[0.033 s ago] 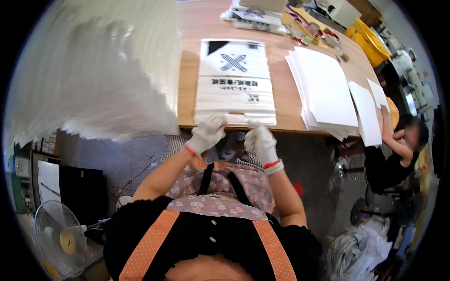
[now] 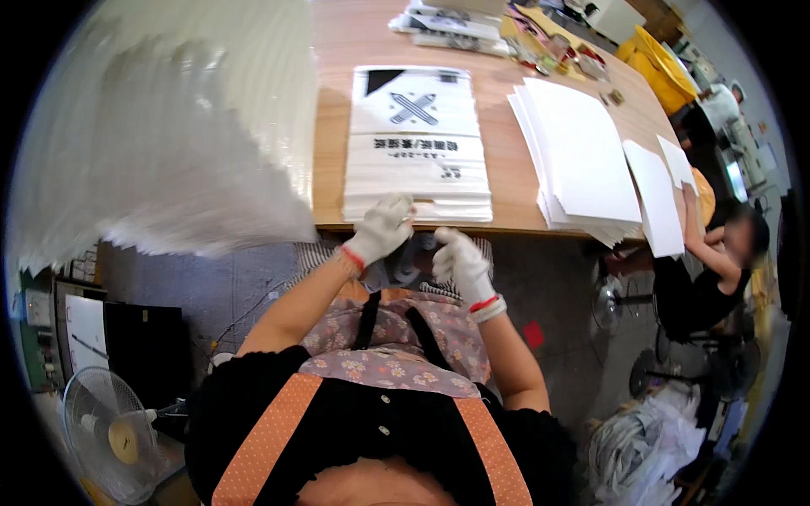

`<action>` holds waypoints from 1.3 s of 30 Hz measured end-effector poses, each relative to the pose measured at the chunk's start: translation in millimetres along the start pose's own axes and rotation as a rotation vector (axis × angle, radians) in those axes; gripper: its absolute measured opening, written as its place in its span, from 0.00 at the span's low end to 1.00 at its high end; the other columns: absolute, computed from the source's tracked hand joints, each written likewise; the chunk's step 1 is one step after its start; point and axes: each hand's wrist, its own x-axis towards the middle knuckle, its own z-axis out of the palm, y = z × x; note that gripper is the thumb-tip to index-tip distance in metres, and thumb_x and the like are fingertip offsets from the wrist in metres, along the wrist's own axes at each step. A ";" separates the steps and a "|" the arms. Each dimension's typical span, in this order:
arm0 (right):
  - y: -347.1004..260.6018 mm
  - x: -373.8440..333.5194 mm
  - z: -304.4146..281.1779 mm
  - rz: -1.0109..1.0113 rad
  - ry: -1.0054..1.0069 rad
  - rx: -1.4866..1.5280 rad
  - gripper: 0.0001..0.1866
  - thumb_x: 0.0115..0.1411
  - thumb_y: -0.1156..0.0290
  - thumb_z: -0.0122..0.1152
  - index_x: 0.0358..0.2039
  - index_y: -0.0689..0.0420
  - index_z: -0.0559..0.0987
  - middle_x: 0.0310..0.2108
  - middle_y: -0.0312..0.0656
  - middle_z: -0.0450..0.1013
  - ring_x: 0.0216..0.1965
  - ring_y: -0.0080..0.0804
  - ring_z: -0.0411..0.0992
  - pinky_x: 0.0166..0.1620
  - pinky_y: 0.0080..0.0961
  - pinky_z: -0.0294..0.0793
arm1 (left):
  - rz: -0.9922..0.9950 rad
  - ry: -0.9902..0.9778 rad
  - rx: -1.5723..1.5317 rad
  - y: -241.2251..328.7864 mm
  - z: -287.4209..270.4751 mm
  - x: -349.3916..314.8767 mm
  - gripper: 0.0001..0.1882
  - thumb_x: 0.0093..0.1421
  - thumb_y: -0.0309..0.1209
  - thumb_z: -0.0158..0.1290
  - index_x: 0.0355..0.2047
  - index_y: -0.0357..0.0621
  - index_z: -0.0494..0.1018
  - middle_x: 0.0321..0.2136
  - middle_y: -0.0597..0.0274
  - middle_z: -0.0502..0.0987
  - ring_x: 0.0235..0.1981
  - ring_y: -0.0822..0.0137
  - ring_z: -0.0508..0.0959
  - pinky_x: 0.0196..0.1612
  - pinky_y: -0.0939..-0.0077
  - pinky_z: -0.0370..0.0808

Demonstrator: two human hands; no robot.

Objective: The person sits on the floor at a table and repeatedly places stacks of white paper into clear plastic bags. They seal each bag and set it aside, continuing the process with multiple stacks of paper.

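A flat white plastic packaging bag point(image 2: 415, 173), printed in black with crossed pencils, lies on the table in front of me. My left hand point(image 2: 382, 229), in a white knitted glove, has its fingers closed at the bag's near edge, left of the middle. Just off the table's front edge is my right hand point(image 2: 462, 263), gloved the same way and apart from the bag. Its fingers are curled inward, and whatever they may hold is hidden.
A large heap of clear plastic sleeves point(image 2: 194, 160) overhangs the table at left. White paper sheets point(image 2: 582, 152) are stacked at right, with further packages point(image 2: 460, 34) behind. A seated person point(image 2: 717, 270) handles sheets at far right. A fan point(image 2: 110, 426) stands lower left.
My left hand has moved slightly up and farther onto the bag's near edge. My right hand has drawn back a little toward me and left, away from the bag.
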 end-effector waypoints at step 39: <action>-95.3 36.1 -141.2 -1.010 0.624 -1.715 0.32 0.49 0.59 0.65 0.52 0.60 0.69 0.41 0.50 0.72 0.41 0.45 0.72 0.50 0.40 0.68 | -0.109 0.101 -0.099 40.7 -66.7 93.0 0.20 0.54 0.27 0.54 0.48 0.39 0.68 0.39 0.53 0.78 0.34 0.57 0.78 0.37 0.66 0.74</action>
